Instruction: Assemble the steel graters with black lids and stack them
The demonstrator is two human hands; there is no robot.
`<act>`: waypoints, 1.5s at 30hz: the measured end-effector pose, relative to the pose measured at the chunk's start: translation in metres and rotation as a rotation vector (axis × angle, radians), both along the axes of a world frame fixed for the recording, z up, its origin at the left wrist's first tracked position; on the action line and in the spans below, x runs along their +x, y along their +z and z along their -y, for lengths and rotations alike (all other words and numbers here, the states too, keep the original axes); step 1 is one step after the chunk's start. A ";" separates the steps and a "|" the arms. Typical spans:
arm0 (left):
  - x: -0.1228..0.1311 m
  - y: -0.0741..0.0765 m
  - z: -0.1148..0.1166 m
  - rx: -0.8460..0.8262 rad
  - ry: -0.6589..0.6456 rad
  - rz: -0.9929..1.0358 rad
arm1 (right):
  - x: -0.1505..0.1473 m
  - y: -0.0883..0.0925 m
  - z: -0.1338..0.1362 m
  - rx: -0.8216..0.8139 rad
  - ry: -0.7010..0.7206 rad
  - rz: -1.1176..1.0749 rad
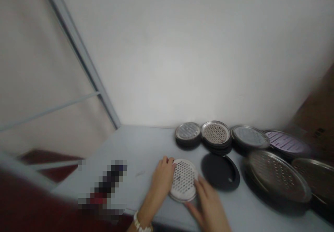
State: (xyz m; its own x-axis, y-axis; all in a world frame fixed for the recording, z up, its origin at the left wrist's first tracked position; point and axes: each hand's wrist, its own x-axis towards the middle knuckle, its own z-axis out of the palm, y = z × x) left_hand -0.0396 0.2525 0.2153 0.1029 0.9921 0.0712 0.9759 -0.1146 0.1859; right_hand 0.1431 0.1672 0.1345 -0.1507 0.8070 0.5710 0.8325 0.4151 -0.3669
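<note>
A round metal grater plate [184, 178], full of small holes, lies near the front edge of the table between my hands. My left hand [162, 176] grips its left rim with the fingers bent over the edge. On the opposite side, my right hand [208, 204] has its fingers on the right rim and its thumb at the lower edge. A round black base [215, 172] with a raised rim and a small light spot lies just right of the plate.
Along the wall stand stacks of round metal plates with black bases, a small stack [188, 132] and a perforated one [215, 133] among them. Larger blurred plates [278, 173] fill the right side. A brown carton [317, 115] borders the grey table [130, 145].
</note>
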 end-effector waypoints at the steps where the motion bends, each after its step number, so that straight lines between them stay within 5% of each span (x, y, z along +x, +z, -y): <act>1: 0.001 0.001 0.000 -0.011 0.018 -0.013 | 0.003 0.004 0.000 0.006 0.013 0.001; 8: -0.005 0.010 -0.001 -0.115 0.083 0.012 | 0.057 0.043 -0.001 0.006 -0.151 0.023; 11: -0.009 0.013 -0.002 -0.115 0.055 0.058 | 0.083 0.036 -0.003 -0.071 -0.285 0.141; 15: -0.015 0.014 -0.003 -0.114 0.019 0.132 | 0.101 0.017 -0.006 -0.147 -0.257 0.158; 35: -0.051 0.003 -0.028 -0.174 -0.032 0.749 | 0.085 0.082 -0.001 -0.558 0.052 -0.053; 45: -0.015 0.001 -0.003 -0.275 -0.152 0.672 | 0.059 0.063 -0.001 -0.499 0.183 -0.210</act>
State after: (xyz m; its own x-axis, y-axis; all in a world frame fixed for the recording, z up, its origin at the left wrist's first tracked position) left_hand -0.0546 0.2553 0.2167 0.2623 0.9615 -0.0817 0.6184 -0.1025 0.7792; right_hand 0.2023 0.1678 0.1977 -0.2381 0.9579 0.1602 0.6516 0.2799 -0.7050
